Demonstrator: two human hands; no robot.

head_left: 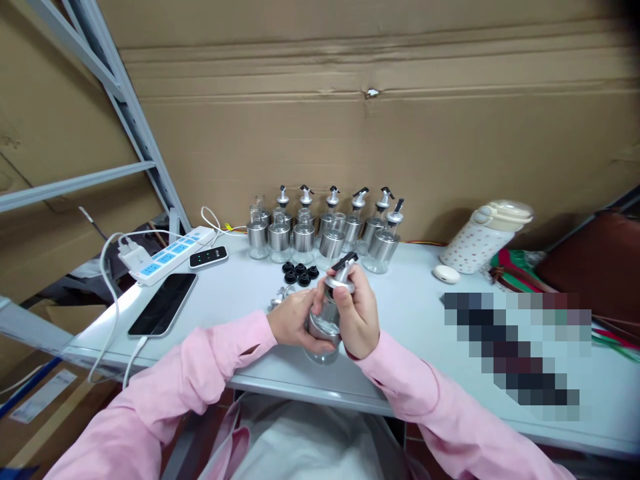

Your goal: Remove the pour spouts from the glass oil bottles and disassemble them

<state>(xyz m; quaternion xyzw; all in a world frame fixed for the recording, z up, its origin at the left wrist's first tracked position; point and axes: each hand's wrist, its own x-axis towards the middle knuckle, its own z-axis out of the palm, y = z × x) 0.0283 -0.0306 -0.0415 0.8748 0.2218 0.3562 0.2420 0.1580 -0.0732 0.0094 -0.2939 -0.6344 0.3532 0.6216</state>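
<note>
Close to the table's front edge, my left hand [295, 320] is wrapped round the body of a glass oil bottle [323, 356] with a steel band. My right hand [361, 310] grips the silver pour spout [340, 283] with a black lever, which sits at the neck of that bottle. Whether the spout is fully seated is hidden by my fingers. Just behind my left hand lie several black stoppers [300, 272] in a cluster. Some loose silver spouts [280, 297] are partly covered by that hand.
Behind stand rows of similar bottles [304, 237], some with spouts, some without. At left are a power strip [173, 257], a small black device [209, 258] and a phone [164, 305] with cables. A spotted flask [480, 237] and a white case [446, 274] stand right, near a blurred-out item.
</note>
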